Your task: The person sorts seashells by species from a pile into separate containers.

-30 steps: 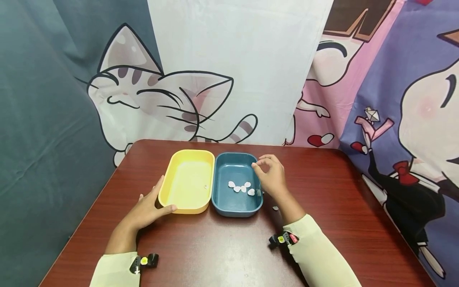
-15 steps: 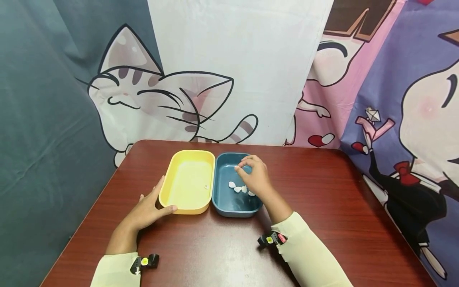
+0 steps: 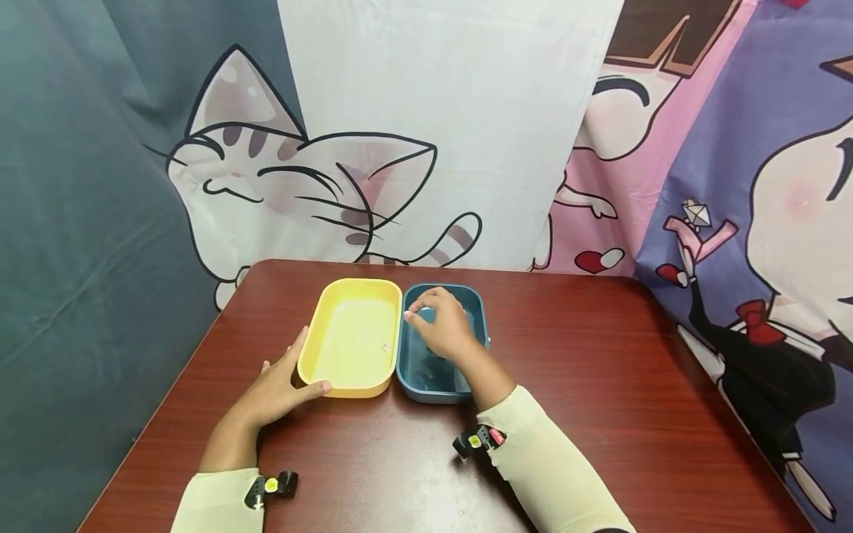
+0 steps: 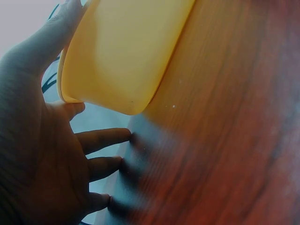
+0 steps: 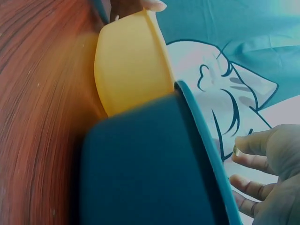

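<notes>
My right hand is over the blue bin, close to the rim it shares with the yellow bin. Between thumb and forefinger it pinches a small pale piece, too small to identify. The hand and forearm hide the white pieces in the blue bin. A tiny whitish piece lies on the yellow bin's floor. My left hand rests against the yellow bin's near left corner, thumb along the front rim. Its spread fingers reach down beside the bin to the table.
Both bins stand side by side on a reddish-brown wooden table. A cloth with cartoon figures hangs behind the table's far edge. A small white speck shows at the blue bin's right side.
My right hand has moved left across the blue bin, from its right rim towards the yellow bin, still pinching. White pieces visible before are now covered. The left hand stays put.
</notes>
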Demonstrator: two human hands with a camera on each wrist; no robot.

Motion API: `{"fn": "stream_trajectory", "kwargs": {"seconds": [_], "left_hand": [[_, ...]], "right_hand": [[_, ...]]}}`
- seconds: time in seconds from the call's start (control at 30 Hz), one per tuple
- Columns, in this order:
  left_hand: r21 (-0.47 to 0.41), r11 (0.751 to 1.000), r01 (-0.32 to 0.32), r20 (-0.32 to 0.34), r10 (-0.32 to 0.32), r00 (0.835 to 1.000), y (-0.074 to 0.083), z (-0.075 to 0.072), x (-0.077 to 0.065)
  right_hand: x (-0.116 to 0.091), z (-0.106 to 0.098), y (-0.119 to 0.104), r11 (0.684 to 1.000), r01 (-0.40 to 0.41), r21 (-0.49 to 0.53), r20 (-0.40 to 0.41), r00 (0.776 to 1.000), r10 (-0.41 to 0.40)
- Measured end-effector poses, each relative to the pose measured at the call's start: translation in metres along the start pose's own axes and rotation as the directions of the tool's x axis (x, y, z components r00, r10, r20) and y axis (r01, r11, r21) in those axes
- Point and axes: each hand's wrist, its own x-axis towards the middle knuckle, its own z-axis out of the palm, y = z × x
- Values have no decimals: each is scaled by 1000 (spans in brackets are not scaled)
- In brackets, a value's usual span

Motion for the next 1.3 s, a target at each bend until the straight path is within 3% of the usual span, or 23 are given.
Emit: {"fn": "stream_trajectory", "kwargs": {"seconds": [0.63,0.9,1.3], "left_hand": [[-2,1000,3,3,-3,1000,1,0,-2],[-2,1000,4,4,-4,1000,1,1,-2],[1,1000,10,4,-10,1000,2,0,-1]], "right_hand": [[10,22,-22,999,5,-37,93,996,-2],[10,20,-23,1000,13,-24,104,994,-10],[6,7,-16,999,34,-13,56,998,-34]]}}
